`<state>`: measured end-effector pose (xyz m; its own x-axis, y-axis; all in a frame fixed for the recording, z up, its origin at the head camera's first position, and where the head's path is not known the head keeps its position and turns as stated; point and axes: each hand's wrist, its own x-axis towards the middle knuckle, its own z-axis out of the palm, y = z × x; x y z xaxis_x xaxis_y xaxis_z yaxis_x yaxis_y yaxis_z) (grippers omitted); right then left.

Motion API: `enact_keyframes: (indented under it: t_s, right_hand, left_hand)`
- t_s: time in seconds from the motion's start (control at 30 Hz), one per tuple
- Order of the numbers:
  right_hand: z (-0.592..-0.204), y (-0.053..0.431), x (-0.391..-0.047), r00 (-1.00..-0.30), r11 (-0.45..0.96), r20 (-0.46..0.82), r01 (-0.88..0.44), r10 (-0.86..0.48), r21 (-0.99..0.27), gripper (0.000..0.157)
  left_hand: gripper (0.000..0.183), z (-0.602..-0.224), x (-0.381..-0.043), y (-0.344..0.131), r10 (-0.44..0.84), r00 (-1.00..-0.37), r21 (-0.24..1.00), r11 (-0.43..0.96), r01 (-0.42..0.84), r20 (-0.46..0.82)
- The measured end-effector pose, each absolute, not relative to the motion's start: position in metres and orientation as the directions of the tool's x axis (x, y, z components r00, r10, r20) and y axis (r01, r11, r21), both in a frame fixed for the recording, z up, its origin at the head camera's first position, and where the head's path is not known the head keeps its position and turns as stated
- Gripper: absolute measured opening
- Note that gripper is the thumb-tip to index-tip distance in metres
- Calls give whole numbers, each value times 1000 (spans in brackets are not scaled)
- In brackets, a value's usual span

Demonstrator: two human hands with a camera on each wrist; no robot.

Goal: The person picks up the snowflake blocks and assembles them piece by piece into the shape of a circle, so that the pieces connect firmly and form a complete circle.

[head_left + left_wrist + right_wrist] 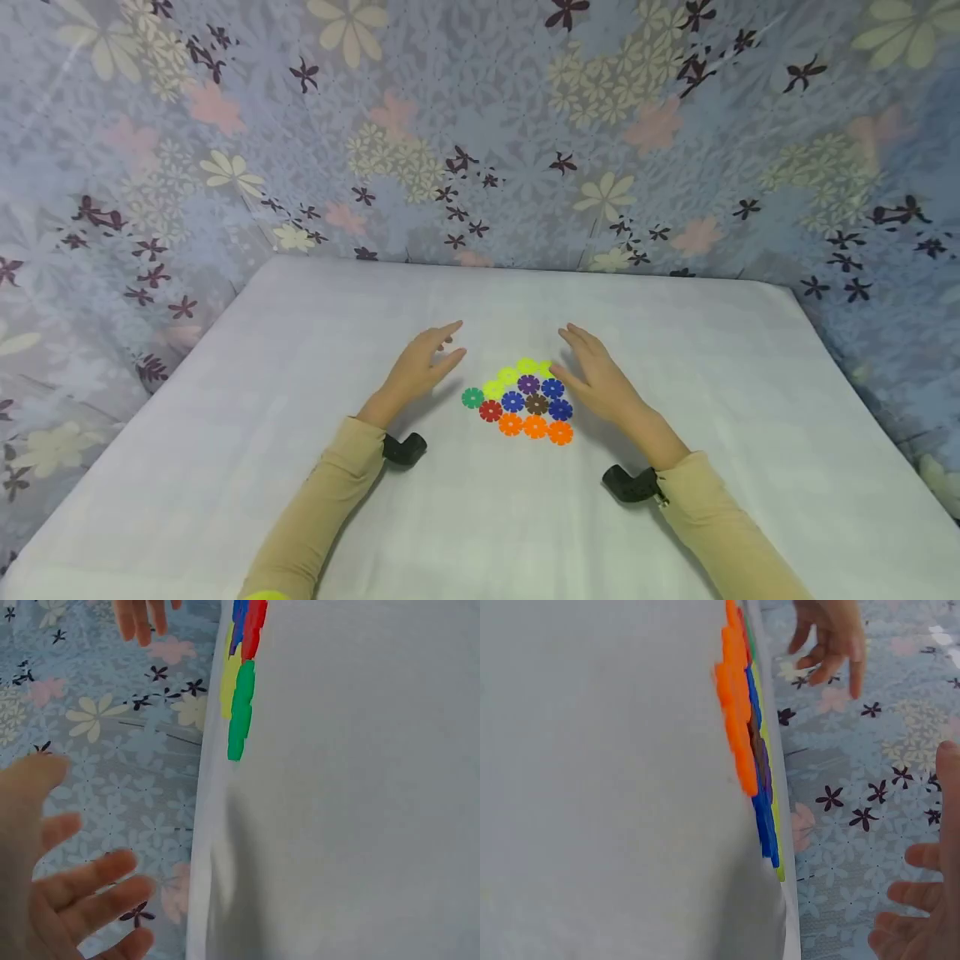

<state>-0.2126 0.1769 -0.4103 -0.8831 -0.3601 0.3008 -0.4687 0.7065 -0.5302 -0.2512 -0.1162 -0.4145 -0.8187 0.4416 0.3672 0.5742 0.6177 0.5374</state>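
Observation:
Flat, notched plastic discs lie in a tight cluster on the white-covered table. An orange disc is in the front row, a brown disc near the middle, a red disc and a green disc at the left, and a yellow disc at the back. My left hand hovers left of the cluster, fingers relaxed and holding nothing. On the other side, my right hand is raised with nothing in it; its thumb overlaps the cluster's right edge in the head view. Both palms face inward.
The table cover is white cloth. Behind the table hangs a blue-grey floral cloth. Black curved wrist mounts stick out from both sleeves, close over the table.

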Motion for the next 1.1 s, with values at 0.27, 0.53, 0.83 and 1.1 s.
enact_keyframes:
  t_s: [0.27,0.53,0.83,1.1]
  right_hand:
    - [-426,179,-212,-651,595,592,-733,-475,-329,52]
    - [-435,175,-211,-371,480,729,-875,-574,-67,34]
    - [-439,164,-211,-318,445,795,-893,-516,-68,33]
    - [-440,162,-209,-356,463,810,-878,-467,-120,33]
  left_hand:
    - [19,-434,-245,-118,617,-740,579,511,635,267]
    - [44,-443,-244,-117,690,-694,526,520,673,205]
    - [30,-439,-240,-113,692,-700,548,521,654,178]
    - [17,-438,-244,-110,650,-736,772,365,520,189]
